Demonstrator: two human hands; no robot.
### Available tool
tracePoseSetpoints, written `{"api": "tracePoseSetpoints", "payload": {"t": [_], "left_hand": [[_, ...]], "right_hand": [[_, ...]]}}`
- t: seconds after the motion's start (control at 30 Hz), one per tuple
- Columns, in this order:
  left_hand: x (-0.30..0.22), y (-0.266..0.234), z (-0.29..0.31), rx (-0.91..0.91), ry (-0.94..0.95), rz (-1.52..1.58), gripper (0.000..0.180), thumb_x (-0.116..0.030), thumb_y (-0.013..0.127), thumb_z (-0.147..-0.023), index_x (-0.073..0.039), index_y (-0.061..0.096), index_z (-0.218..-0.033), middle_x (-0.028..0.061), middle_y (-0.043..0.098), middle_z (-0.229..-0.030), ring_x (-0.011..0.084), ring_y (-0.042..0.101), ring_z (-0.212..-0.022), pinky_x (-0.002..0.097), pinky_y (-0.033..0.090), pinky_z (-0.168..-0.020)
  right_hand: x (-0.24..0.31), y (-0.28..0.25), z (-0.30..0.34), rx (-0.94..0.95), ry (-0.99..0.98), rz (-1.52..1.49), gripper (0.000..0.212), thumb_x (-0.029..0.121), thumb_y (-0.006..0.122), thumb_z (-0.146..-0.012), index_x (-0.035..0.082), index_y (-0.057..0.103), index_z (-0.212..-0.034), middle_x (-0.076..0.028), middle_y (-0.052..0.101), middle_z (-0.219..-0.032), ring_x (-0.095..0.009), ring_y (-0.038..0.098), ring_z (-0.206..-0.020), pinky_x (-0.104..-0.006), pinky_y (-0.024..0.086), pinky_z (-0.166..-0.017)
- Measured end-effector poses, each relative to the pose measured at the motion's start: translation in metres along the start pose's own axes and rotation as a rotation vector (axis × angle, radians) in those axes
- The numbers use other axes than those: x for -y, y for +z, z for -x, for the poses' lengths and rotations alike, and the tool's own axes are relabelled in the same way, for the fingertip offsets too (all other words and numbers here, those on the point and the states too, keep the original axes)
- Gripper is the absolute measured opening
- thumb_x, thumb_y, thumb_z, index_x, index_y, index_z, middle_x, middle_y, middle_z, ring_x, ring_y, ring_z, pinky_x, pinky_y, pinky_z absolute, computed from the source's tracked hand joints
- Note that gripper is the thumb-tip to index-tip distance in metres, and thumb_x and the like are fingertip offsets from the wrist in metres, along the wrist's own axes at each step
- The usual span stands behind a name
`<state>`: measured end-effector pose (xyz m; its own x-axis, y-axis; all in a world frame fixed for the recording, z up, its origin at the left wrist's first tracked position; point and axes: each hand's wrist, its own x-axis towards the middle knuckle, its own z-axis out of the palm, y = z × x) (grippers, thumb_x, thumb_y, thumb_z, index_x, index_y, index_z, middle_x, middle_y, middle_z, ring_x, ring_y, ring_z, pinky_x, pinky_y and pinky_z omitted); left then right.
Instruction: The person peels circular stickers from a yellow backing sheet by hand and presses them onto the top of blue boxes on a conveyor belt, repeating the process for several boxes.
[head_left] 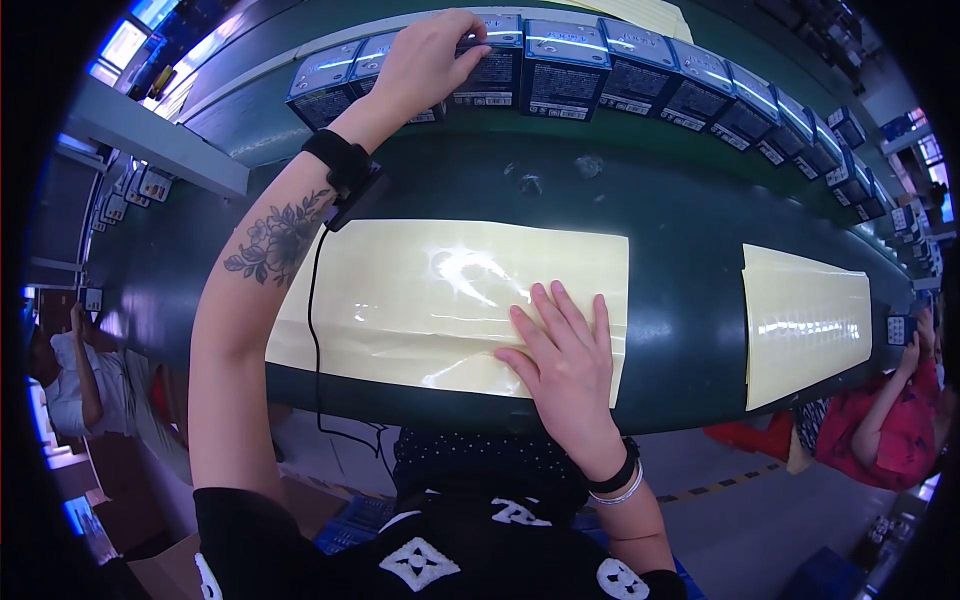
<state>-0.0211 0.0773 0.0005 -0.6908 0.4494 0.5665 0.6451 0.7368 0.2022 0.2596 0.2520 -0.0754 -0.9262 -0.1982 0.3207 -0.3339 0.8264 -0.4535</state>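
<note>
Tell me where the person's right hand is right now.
In the head view, the right hand lies right of centre, fingers spread, on the right-hand part of the larger pale-yellow sheet.

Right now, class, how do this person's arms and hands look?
The left hand and right hand are ungloved. The left forearm bears a dark floral tattoo, black strap, dark box and thin black cable; the right wrist, a black band and silvery bracelet. Sleeves are short and black.

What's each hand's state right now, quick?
Left hand: partly curled at the top of a blue box; grip cannot be told.
Right hand: open, resting on the pale yellow sheet.
</note>
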Motion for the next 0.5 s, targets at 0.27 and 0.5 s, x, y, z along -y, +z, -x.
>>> {"api": "tracePoseSetpoints", "payload": {"t": [0.27,0.5], "left_hand": [[0.017,0.017,0.014,-0.216,0.182,0.066,0.024,-0.013,0.069,-0.081,-0.004,0.066,-0.103,0.0122,0.065,-0.103,0.0346,0.063,-0.090,0.0417,0.050,-0.079],[-0.011,-0.004,0.020,-0.201,0.172,-0.270,0.027,-0.014,0.069,-0.079,-0.003,0.067,-0.103,0.0131,0.065,-0.106,0.0344,0.062,-0.097,0.0416,0.048,-0.087]], "right_hand": [[-0.002,-0.010,0.001,0.031,0.013,0.012,0.041,0.029,0.075,-0.081,0.005,0.070,-0.115,-0.016,0.061,-0.130,-0.032,0.050,-0.130,-0.0562,0.026,-0.114],[0.001,-0.049,0.012,0.179,0.062,0.086,0.044,0.027,0.071,-0.086,0.005,0.064,-0.123,-0.017,0.056,-0.136,-0.032,0.045,-0.135,-0.0568,0.023,-0.115]]}}
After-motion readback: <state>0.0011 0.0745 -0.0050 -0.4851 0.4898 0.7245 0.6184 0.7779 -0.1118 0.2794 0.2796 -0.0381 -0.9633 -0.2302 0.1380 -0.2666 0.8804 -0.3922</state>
